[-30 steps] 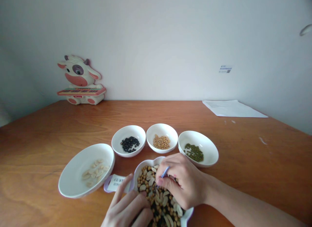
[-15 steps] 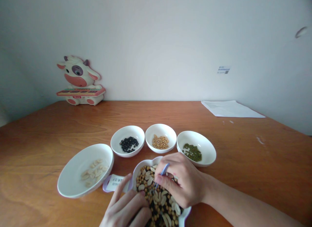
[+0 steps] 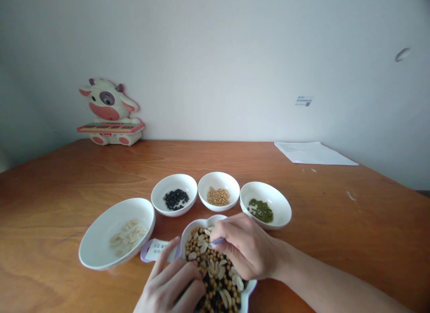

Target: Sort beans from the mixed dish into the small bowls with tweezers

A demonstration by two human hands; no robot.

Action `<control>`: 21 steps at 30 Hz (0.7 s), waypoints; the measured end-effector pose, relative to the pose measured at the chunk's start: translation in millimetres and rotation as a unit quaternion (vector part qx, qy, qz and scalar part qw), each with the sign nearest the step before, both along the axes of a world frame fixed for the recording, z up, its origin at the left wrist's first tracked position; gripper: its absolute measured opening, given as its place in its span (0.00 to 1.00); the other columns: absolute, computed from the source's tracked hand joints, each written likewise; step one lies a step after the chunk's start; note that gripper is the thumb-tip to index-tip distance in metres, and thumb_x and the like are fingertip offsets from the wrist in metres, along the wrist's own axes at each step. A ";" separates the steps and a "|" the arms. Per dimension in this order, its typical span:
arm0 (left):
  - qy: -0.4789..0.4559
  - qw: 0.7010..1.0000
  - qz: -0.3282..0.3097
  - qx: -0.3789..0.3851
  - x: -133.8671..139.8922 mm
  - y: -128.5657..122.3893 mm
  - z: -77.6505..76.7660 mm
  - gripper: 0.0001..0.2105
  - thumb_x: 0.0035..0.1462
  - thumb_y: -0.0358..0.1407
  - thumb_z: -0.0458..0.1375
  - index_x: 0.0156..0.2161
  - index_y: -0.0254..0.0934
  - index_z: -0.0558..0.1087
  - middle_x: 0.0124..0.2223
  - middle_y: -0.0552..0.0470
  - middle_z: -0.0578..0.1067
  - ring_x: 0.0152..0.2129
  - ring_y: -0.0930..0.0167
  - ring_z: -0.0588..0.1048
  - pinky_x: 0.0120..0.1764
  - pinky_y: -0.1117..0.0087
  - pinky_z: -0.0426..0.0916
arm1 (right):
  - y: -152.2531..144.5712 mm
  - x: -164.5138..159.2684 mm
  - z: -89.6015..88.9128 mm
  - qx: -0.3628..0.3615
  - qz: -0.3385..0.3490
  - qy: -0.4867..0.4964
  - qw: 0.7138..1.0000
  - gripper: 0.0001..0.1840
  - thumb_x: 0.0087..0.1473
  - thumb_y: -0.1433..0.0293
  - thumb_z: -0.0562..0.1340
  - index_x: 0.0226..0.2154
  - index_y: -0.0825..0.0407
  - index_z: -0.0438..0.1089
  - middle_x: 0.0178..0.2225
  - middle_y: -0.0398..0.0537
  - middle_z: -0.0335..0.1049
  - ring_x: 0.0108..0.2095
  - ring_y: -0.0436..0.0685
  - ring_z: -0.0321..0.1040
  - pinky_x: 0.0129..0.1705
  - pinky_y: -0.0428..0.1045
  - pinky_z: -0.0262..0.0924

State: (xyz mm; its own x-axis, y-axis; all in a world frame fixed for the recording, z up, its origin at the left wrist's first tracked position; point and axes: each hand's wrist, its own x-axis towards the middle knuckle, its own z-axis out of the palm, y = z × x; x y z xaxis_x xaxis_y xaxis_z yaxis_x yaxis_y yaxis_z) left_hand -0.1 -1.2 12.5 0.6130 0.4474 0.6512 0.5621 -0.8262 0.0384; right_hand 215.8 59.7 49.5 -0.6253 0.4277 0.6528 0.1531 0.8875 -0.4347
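Observation:
My right hand point(image 3: 247, 248) is closed around blue tweezers point(image 3: 218, 241), above a white, lilac-edged tray point(image 3: 194, 224) of mixed beans and seeds. The tweezers' tips are hidden behind my fingers. Inside the tray are soybeans, dark beans and white pumpkin seeds point(image 3: 221, 271). My left hand point(image 3: 174, 281) grips the tray's near left edge, with its index finger stretched toward the labelled handle point(image 3: 157, 249) and the other fingers bent over the contents. What lies under those bent fingers is hidden.
White bowls arc around the tray: pumpkin seeds in the large one point(image 3: 97, 234), then black beans point(image 3: 176, 199), soybeans point(image 3: 218, 196) and green mung beans point(image 3: 261, 210). A cow toy keyboard point(image 3: 110, 113) and papers point(image 3: 314, 153) lie at the back by the wall.
The tweezers have turned in my right hand from steep, tips among the beans, to nearly level with only one end showing. My left hand stays at the tray. The view has shifted slightly.

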 end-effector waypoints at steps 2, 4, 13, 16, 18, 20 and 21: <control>0.005 1.000 0.003 -0.008 0.5 -0.8 -0.9 0.16 0.72 0.33 0.42 0.33 0.39 0.67 0.29 0.57 0.73 0.25 0.73 0.73 0.60 0.59 0.62 | 1.4 1.8 0.5 0.004 0.002 0.002 1.000 0.14 0.69 0.67 0.51 0.31 0.52 0.63 0.22 0.41 0.62 0.20 0.50 0.54 0.21 0.47 0.49; 0.006 1.000 0.002 -0.024 1.3 -2.3 -2.6 0.17 0.73 0.36 0.41 0.33 0.39 0.67 0.29 0.56 0.72 0.26 0.72 0.73 0.58 0.57 0.63 | 2.4 3.8 2.5 0.010 0.000 0.003 1.000 0.14 0.69 0.67 0.51 0.32 0.52 0.64 0.22 0.42 0.63 0.20 0.50 0.55 0.22 0.47 0.50; -0.027 0.998 0.007 -0.055 5.3 -6.2 -4.2 0.09 0.66 0.35 0.53 0.32 0.38 0.66 0.29 0.56 0.71 0.26 0.72 0.71 0.57 0.53 0.65 | 3.1 6.3 0.7 0.036 -0.011 -0.016 0.999 0.17 0.68 0.66 0.50 0.30 0.52 0.64 0.21 0.43 0.64 0.19 0.51 0.56 0.20 0.47 0.52; -0.037 0.998 0.004 -0.050 7.1 -6.5 -1.1 0.08 0.64 0.35 0.56 0.31 0.38 0.66 0.29 0.57 0.71 0.25 0.73 0.71 0.56 0.55 0.67 | 3.8 7.6 -0.2 0.049 -0.012 -0.029 0.998 0.16 0.68 0.66 0.50 0.30 0.52 0.64 0.21 0.44 0.65 0.19 0.52 0.58 0.21 0.47 0.53; -0.032 0.999 0.000 -0.043 7.8 -6.0 0.6 0.09 0.65 0.36 0.55 0.31 0.38 0.67 0.28 0.57 0.71 0.24 0.73 0.71 0.54 0.56 0.68 | 4.5 8.4 0.8 0.057 -0.010 -0.024 0.998 0.15 0.68 0.67 0.51 0.31 0.52 0.65 0.22 0.44 0.66 0.20 0.52 0.59 0.21 0.47 0.54; -0.027 0.999 0.002 -0.030 8.1 -4.8 1.7 0.11 0.66 0.39 0.55 0.31 0.39 0.67 0.27 0.57 0.71 0.24 0.73 0.71 0.53 0.55 0.70 | 5.4 8.8 2.2 0.064 -0.012 -0.021 0.998 0.14 0.67 0.67 0.51 0.31 0.52 0.65 0.23 0.45 0.67 0.20 0.52 0.60 0.22 0.47 0.55; -0.025 0.999 0.005 -0.025 8.1 -4.1 2.2 0.12 0.65 0.41 0.56 0.31 0.39 0.67 0.27 0.57 0.71 0.23 0.72 0.71 0.52 0.55 0.71 | 5.8 9.0 2.7 0.065 -0.012 -0.023 0.998 0.14 0.68 0.67 0.50 0.31 0.52 0.64 0.23 0.45 0.67 0.21 0.52 0.60 0.22 0.47 0.55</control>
State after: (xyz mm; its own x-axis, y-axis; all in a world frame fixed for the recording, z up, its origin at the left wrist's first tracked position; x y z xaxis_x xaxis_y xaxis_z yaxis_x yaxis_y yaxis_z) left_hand 8.0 -5.3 14.7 0.5754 0.4866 0.6573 0.5668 -0.8167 0.1084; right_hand 224.9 65.5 52.3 -0.6466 0.3563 0.6745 0.1931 0.9319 -0.3072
